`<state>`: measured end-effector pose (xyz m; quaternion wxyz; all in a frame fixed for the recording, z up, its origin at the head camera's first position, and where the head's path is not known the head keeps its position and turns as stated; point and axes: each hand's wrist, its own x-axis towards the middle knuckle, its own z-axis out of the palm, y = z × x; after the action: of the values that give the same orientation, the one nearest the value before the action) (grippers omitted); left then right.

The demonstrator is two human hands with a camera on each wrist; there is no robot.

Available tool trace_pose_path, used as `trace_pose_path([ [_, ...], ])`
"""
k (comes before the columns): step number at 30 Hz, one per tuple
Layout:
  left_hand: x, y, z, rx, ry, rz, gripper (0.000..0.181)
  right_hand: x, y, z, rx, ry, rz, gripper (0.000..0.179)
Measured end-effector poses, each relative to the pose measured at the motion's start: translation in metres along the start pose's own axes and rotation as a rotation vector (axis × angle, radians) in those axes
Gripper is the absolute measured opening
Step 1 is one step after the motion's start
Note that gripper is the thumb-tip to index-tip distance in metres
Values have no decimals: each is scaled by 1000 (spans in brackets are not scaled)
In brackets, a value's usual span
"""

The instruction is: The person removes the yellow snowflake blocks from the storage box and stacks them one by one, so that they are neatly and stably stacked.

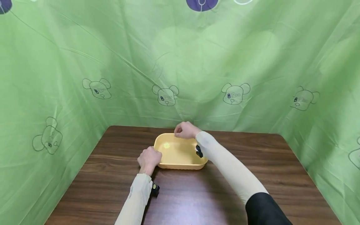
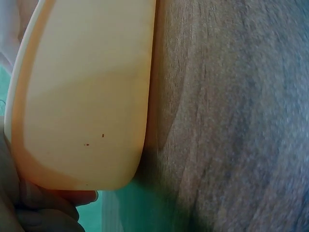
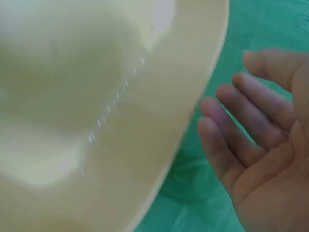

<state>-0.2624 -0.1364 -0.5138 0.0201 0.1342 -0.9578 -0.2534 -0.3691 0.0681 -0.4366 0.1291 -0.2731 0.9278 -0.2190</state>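
A pale yellow rectangular plastic basin (image 1: 180, 151) with rounded corners sits on the wooden table. My left hand (image 1: 150, 157) grips its left rim; in the left wrist view, fingers (image 2: 46, 210) curl around the end of the basin's side wall (image 2: 87, 96). Over by the far rim hovers my right hand (image 1: 187, 130). The right wrist view shows that hand (image 3: 270, 140) with loosely bent fingers beside the basin's edge (image 3: 193, 96), a small gap apart and holding nothing. Inside the basin only its smooth floor and some light reflections show.
Dark wood table (image 1: 118, 187) extends around the basin. A green curtain (image 1: 197, 62) printed with bear outlines hangs along the back and both sides, meeting the table's far edge. Small black cameras (image 1: 155, 189) are strapped to both wrists.
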Motion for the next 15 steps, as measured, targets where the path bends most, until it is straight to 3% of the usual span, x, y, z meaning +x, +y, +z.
trace_pose_path([
  [7, 0, 1, 3, 6, 9, -2, 25, 8, -11, 29, -86, -195, -15, 27],
  [15, 1, -2, 3, -1, -2, -1, 24, 9, -19, 48, -139, -284, -64, 39],
])
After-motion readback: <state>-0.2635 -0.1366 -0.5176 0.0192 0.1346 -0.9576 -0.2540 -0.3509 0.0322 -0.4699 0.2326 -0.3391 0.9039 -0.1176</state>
